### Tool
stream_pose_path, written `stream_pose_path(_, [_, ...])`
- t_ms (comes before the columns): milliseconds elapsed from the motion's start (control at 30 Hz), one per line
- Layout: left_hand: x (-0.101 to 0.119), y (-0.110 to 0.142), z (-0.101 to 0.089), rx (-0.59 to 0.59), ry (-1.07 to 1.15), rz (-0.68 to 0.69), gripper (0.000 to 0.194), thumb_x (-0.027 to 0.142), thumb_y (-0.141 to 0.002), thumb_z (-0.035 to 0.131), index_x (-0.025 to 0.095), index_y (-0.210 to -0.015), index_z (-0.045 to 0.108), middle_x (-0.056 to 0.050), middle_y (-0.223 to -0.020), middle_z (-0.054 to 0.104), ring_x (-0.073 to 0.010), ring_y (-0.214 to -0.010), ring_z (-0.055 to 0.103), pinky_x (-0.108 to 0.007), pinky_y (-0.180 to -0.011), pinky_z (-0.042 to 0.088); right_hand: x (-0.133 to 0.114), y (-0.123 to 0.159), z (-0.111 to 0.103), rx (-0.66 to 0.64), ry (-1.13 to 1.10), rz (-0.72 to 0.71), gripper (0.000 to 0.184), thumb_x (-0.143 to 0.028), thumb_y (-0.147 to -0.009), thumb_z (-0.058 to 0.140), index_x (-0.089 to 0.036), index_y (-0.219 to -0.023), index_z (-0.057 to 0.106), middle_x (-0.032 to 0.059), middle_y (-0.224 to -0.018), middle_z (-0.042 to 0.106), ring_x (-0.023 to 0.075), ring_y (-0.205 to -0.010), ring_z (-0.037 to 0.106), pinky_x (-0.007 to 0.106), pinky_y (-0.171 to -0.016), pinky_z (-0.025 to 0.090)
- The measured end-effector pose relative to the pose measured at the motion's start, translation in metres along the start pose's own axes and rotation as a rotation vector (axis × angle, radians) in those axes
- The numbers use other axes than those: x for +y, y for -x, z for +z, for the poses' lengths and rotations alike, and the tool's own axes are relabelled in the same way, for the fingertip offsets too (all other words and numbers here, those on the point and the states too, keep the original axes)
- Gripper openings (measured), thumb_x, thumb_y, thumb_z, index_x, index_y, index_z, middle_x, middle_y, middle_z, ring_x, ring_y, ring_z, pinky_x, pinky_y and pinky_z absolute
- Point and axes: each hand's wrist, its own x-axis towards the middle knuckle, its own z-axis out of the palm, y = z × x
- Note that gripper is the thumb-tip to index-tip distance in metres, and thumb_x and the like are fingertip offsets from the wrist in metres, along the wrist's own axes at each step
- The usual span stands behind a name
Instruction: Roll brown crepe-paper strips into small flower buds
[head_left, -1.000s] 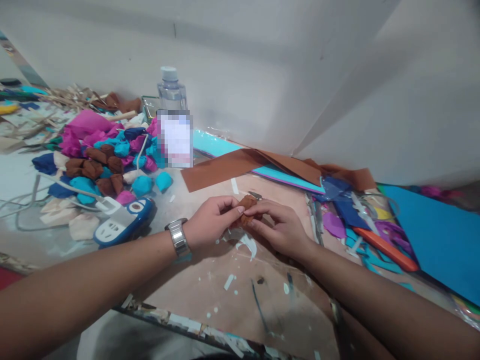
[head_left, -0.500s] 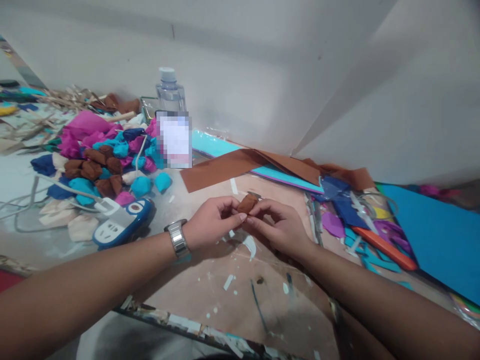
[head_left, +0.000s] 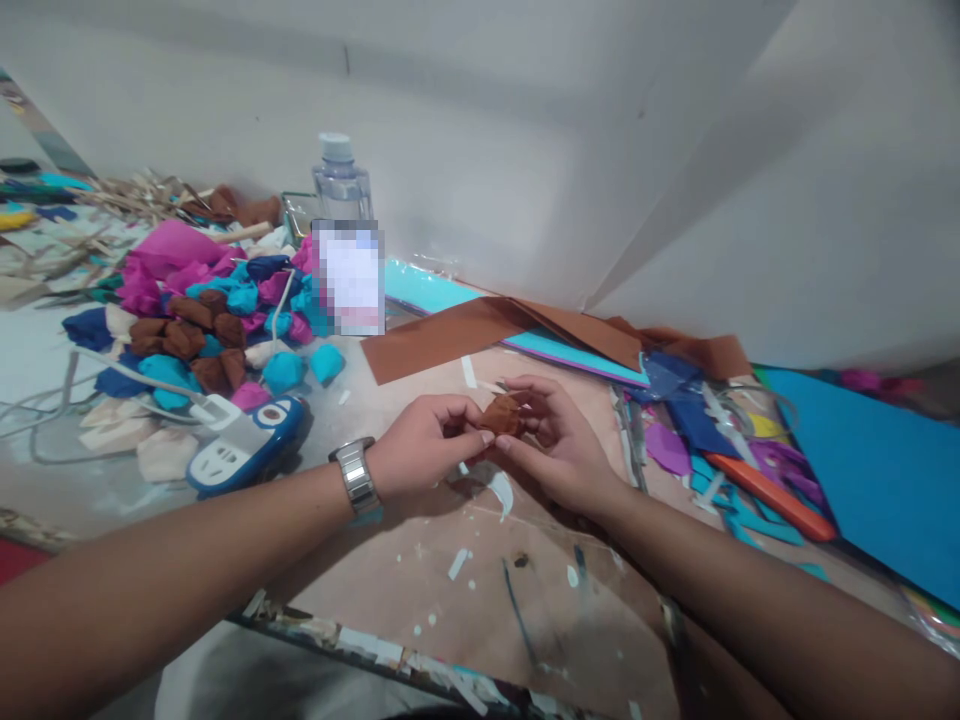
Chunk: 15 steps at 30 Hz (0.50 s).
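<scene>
A small brown crumpled paper piece [head_left: 501, 415] is held between my two hands above the table's middle. My left hand [head_left: 431, 432], with a metal watch on its wrist, pinches the left side of the piece between thumb and fingertips. My right hand [head_left: 559, 440] grips its right side, the thumb at the near edge and the fingers curved round the back. Behind it lies a strip of brown paper [head_left: 442, 337], folded towards the right. Similar brown crumpled pieces [head_left: 185, 340] sit in a pile at the left.
A blue and white power strip [head_left: 247, 447] with cables lies left of my hands. A clear bottle [head_left: 343, 190] stands behind a blurred-out screen [head_left: 352, 280]. At the right are an orange-handled cutter [head_left: 772, 497], coloured scraps and a blue sheet [head_left: 877, 470]. White scraps dot the tabletop [head_left: 405, 570].
My right hand's fingers have lifted and curled further round the back of the brown piece, which now looks fuller and turned. The left hand has stayed nearly still.
</scene>
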Motion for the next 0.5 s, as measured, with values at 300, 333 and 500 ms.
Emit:
stream_pose_path(300, [0.0005,-0.0033,-0.0002,0.041,0.126,-0.062,0.025,0.037,-0.088,0.071,0.014,-0.081,0.066,0.001,-0.067,0.064,-0.007,-0.049,0.053,-0.018,-0.043,0.038,0.0034,-0.0029,-0.0013,0.022,0.079,-0.228,0.023,-0.028,-0.093,0.077,-0.029,-0.112,0.065,0.0042,-0.114,0.068,0.0174,-0.094,0.07,0.033,-0.081,0.059])
stream_pose_path(333, [0.0005,-0.0035,-0.0003,0.046,0.139,-0.077,0.025,0.038,-0.087,0.072,0.014,-0.082,0.066,0.001,-0.067,0.064,-0.0075,-0.049,0.053,-0.018,-0.043,0.038,0.0028,-0.0038,-0.0025,0.011,0.125,-0.263,0.022,-0.025,-0.093,0.076,-0.029,-0.113,0.069,0.0053,-0.117,0.07,0.0198,-0.103,0.07,0.036,-0.088,0.059])
stream_pose_path(500, [0.0014,-0.0032,-0.0007,0.045,0.148,-0.053,0.029,0.039,-0.087,0.073,0.013,-0.076,0.066,-0.002,-0.068,0.065,-0.0068,-0.054,0.054,-0.017,-0.047,0.039,0.0002,-0.0065,-0.0074,0.031,0.33,-0.378,0.011,-0.02,-0.091,0.077,-0.028,-0.099,0.081,0.0091,-0.124,0.072,0.0249,-0.119,0.069,0.044,-0.102,0.056])
